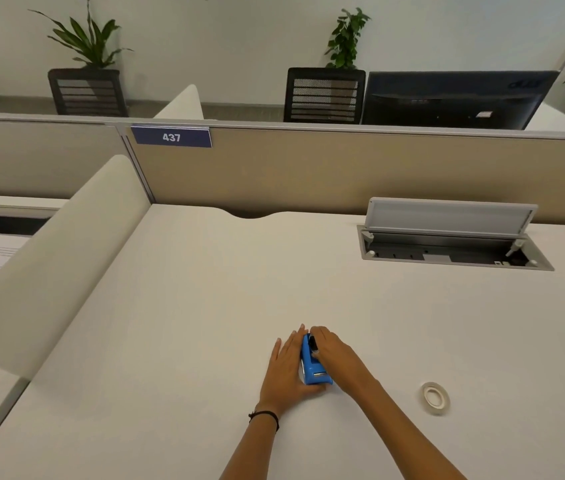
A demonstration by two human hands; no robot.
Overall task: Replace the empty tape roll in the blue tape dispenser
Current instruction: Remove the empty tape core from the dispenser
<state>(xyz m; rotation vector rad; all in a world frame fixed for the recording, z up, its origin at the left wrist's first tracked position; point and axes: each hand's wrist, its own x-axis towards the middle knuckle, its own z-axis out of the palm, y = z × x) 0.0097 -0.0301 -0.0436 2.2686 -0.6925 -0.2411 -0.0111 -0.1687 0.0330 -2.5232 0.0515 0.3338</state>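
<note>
The blue tape dispenser (313,367) stands on the white desk (205,306), near the front middle. My left hand (288,368) lies flat against its left side, thumb curled under its near end. My right hand (334,355) covers its right side and top, fingers bent over the far end where a black part shows. Both hands grip the dispenser between them. A roll of whitish tape (434,398) lies flat on the desk to the right, a hand's length from my right forearm. What sits inside the dispenser is hidden by my hands.
An open cable tray with a raised grey lid (447,237) is set into the desk at the back right. A beige partition (309,171) with a "437" label (171,137) runs along the back. A white side divider (66,254) stands at the left.
</note>
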